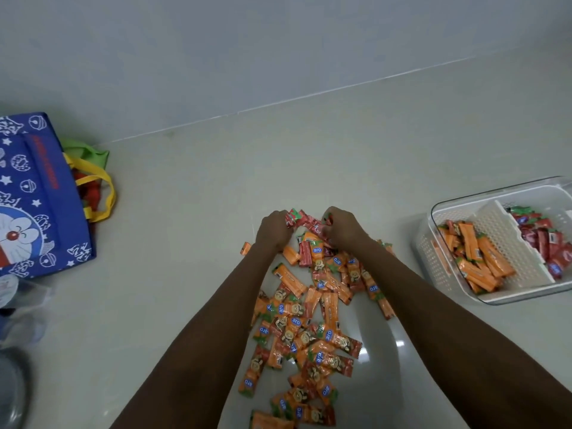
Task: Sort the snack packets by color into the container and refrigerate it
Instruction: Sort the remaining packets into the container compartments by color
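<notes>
A heap of orange snack packets lies on the pale floor between my forearms. At its far end, my left hand and my right hand both close on a bunch of red packets held between them. A clear container with a white perforated insert stands at the right. Its near compartment holds orange packets and its far compartment holds red packets, split by a divider.
A blue cartoon tote bag with yellow handles lies at the left, next to a green bag. A lone orange packet sits left of the heap. The wall meets the floor behind the heap.
</notes>
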The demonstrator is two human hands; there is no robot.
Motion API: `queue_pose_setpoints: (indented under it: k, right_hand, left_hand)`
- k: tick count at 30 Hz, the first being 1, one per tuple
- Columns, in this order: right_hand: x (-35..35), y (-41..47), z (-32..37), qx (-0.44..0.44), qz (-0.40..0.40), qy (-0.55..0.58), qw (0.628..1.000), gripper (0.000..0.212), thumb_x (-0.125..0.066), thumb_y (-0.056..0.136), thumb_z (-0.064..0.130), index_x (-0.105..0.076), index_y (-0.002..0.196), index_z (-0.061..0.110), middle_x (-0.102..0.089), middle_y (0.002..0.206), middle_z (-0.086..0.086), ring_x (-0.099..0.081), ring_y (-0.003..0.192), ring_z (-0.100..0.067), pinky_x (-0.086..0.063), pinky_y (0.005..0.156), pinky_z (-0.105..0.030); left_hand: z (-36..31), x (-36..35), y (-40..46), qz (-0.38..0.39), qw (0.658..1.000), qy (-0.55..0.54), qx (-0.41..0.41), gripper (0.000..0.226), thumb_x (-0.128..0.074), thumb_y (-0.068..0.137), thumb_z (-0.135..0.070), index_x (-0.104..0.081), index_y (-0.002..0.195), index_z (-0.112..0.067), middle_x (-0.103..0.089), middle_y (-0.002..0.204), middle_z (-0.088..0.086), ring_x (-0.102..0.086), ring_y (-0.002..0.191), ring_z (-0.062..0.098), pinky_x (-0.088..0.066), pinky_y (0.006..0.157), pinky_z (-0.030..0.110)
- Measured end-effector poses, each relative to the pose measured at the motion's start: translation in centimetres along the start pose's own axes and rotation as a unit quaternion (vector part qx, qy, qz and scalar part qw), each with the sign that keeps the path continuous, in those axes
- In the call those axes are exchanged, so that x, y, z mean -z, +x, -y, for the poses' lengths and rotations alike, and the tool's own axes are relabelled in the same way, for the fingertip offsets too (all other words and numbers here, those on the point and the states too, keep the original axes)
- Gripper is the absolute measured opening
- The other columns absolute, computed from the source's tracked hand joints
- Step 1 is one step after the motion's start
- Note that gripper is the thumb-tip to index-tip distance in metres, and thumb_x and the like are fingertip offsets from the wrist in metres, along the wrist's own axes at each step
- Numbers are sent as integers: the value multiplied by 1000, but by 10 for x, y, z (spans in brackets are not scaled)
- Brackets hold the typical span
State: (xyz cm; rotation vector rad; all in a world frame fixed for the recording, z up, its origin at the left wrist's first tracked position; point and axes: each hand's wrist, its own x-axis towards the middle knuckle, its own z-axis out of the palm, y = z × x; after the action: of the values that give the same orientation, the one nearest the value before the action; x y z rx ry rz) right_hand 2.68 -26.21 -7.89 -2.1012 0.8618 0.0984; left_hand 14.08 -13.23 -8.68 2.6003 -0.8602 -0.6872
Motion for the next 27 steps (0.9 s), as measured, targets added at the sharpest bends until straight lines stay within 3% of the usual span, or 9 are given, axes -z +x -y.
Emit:
queue_pose_setpoints:
  k: [3, 5, 8, 10, 12, 16, 19, 23, 27]
  right_hand:
    - [-14, 4, -4, 28, 2, -102, 994, 33, -73, 80, 16, -53, 102, 3, -62, 102, -17, -57, 93, -29, -42, 72, -34]
    - [-15, 5, -2, 27, 10, -120, 992, 31, -72, 80, 15, -53, 101, 3, -63, 102, -18, -58, 95, -32, -44, 73, -35]
    - [-3, 9, 2, -2, 27, -68, 997, 19, -65, 85, 17, -49, 78, 11, -58, 80, -10, -54, 77, -24, -40, 61, -30]
    - [10, 12, 4, -26, 22, 7, 999, 21, -61, 85, 17, -48, 70, 12, -54, 69, -6, -49, 61, -17, -36, 53, -26]
    - [22, 15, 7, -34, 13, 58, 998, 14, -58, 86, 18, -52, 76, 10, -56, 72, -9, -49, 57, -17, -36, 55, -27]
    - [29, 25, 14, -29, 22, 15, 999, 13, -57, 89, 19, -52, 93, 7, -56, 82, -9, -48, 64, -17, -34, 56, -28]
    - [16, 30, 19, -5, 65, -121, 991, 29, -62, 86, 19, -56, 110, 5, -62, 103, -12, -58, 91, -25, -43, 68, -31]
    - [-4, 33, 20, 5, 86, -182, 980, 37, -66, 82, 18, -53, 114, 6, -62, 112, -14, -58, 94, -26, -45, 72, -34]
    - [-7, 35, 20, 13, 79, -170, 982, 48, -70, 82, 20, -48, 120, 3, -59, 116, -14, -57, 104, -28, -40, 73, -31]
  left_hand:
    - [-1, 2, -9, -43, 987, -136, 75, 29, -53, 93, -17, -53, 120, -5, -63, 118, 15, -60, 106, 31, -44, 79, 31]
    - [-3, -2, -16, -32, 969, -216, 120, 28, -52, 94, -15, -49, 120, -5, -63, 113, 15, -62, 91, 26, -44, 66, 29]
    - [-8, -14, -29, -21, 944, -292, 150, 40, -53, 95, -34, -47, 119, -3, -66, 100, 11, -63, 72, 21, -49, 59, 31]
    - [-9, -24, -35, -16, 959, -242, 146, 58, -59, 89, -47, -48, 121, 0, -67, 103, 10, -66, 82, 26, -52, 69, 36]
    - [-10, -32, -42, -24, 970, -174, 166, 63, -68, 83, -42, -45, 125, -1, -62, 113, 11, -63, 100, 31, -49, 76, 35]
    - [-6, -38, -48, -43, 980, -113, 161, 36, -67, 83, -36, -65, 102, -5, -70, 101, 10, -66, 92, 28, -47, 67, 29]
    - [5, -31, -50, -69, 976, -149, 144, 30, -60, 89, -35, -70, 87, -7, -72, 89, 11, -67, 85, 27, -41, 64, 26]
    - [15, -18, -54, -119, 951, -250, 139, 20, -57, 90, -21, -66, 102, -7, -70, 97, 11, -64, 85, 25, -44, 66, 27]
    - [6, -6, -61, -70, 924, -354, 127, 27, -61, 90, -18, -56, 116, -13, -65, 105, 4, -62, 93, 21, -46, 70, 27]
